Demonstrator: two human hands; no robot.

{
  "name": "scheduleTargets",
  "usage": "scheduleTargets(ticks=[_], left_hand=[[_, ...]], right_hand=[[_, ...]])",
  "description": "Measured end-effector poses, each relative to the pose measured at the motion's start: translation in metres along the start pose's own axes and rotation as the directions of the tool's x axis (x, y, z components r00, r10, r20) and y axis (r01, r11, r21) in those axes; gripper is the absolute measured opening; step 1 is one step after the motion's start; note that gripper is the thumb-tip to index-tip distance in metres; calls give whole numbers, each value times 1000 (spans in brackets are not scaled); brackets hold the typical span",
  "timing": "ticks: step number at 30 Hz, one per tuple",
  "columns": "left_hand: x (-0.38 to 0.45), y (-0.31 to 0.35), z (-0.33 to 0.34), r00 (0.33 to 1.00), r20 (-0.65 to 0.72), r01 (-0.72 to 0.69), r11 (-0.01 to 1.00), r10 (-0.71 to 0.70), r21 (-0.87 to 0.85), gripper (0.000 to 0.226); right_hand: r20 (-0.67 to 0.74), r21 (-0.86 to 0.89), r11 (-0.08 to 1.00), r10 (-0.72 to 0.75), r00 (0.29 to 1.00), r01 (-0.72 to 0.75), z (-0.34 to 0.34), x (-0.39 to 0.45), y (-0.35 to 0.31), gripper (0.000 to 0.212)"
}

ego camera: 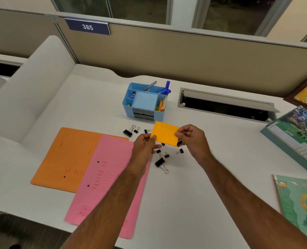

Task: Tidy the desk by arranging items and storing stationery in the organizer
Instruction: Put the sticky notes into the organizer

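Observation:
Both hands hold an orange sticky-note pad [165,132] above the white desk [212,155]. My left hand [145,146] pinches its lower left corner. My right hand [192,139] pinches its right edge. Behind the pad stands a light blue organizer [144,102] with blue pens, a blue note block and coloured paper strips in its compartments. Several black binder clips lie loose on the desk: one large clip [128,132] to the left of the pad, another large one [160,163] below it, smaller ones around them. Some clips are partly hidden under the pad.
An orange folder [66,159] and a pink folder [104,177] overlapping it lie at the left. A desk calendar [296,137] and a green book [300,203] sit at the right. An open cable tray [226,106] is behind. A partition wall closes the back.

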State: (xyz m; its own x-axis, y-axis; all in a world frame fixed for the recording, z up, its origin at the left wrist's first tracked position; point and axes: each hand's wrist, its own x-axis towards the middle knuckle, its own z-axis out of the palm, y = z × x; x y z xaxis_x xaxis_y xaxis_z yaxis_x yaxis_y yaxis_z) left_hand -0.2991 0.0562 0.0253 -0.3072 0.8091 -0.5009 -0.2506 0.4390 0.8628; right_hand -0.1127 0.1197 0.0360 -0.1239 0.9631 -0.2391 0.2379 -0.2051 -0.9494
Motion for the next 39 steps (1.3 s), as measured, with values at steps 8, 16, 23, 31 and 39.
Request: scheduleTargets(ticks=[8, 16, 23, 31, 39], left_hand=[[19, 3, -19, 995, -92, -34, 993, 45, 109, 9], [33, -1, -34, 991, -130, -11, 989, 31, 149, 10], [42, -2, -35, 990, -143, 4, 986, 20, 169, 11], [48, -5, -34, 991, -134, 18, 986, 4, 168, 10], [50, -8, -35, 991, -136, 17, 984, 8, 176, 8]], right_hand=[[6, -143, 978, -152, 988, 151, -12, 49, -27, 17], [37, -341, 927, -153, 987, 157, -6, 88, -49, 37], [70, -448, 886, -102, 992, 123, 7, 114, -52, 42], [80, -485, 868, -80, 994, 109, 20, 133, -54, 43], [122, -528, 843, -47, 991, 105, 36, 141, -60, 44]])
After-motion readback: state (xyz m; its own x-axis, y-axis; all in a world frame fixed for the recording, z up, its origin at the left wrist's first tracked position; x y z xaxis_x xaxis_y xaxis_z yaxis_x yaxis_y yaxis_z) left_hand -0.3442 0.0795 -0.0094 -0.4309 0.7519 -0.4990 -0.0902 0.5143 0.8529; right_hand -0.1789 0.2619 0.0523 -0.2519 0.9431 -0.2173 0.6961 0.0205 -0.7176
